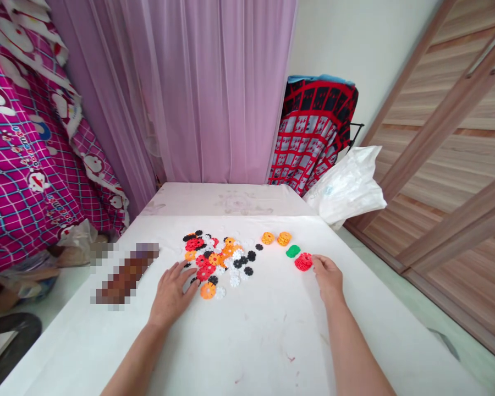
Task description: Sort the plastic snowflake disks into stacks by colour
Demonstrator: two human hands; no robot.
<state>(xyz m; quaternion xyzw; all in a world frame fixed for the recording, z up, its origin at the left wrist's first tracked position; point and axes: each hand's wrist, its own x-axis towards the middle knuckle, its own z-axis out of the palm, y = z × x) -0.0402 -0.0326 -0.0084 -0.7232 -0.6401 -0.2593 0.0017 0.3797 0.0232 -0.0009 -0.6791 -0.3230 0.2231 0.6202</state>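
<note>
My left hand (172, 290) rests open, fingers spread, at the left edge of a loose pile of flower-shaped plastic discs. Red discs (205, 272), orange discs (215, 259), black discs (251, 256) and white discs (235, 281) lie mixed there. An orange disc (207, 291) lies at the near side, close to my left thumb. Right of the pile, my right hand (329, 276) is closed, with its fingertips pinched at the right edge of a stack of red discs (303, 262). Behind that stack are green discs (292, 251) and two orange stacks (284, 238).
Everything lies on a white table (264, 335). A blurred-out brown object (126, 275) is at the table's left. A white plastic bag (346, 187) stands by the far right edge. Purple curtains (218, 93) hang behind, and a wooden wardrobe (449, 154) is on the right.
</note>
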